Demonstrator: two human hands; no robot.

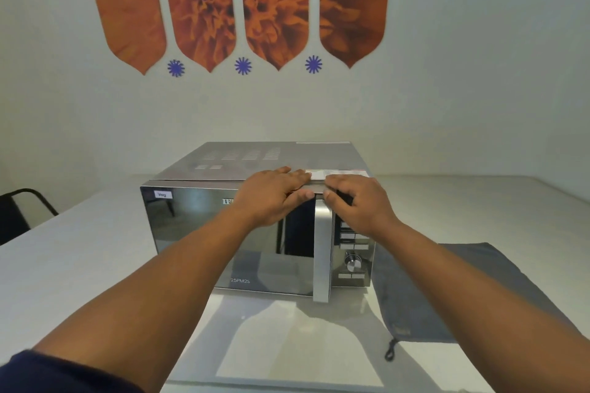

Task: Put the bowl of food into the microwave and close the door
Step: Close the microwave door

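A silver microwave with a mirrored door stands on the white table, and the door looks shut. My left hand lies flat over the top front edge of the door, fingers spread. My right hand curls at the upper end of the vertical door handle, thumb against it. No bowl of food shows anywhere in view.
A grey cloth bag with a black drawstring lies on the table to the right of the microwave. A dark chair stands at the left edge. The wall behind carries orange flower panels.
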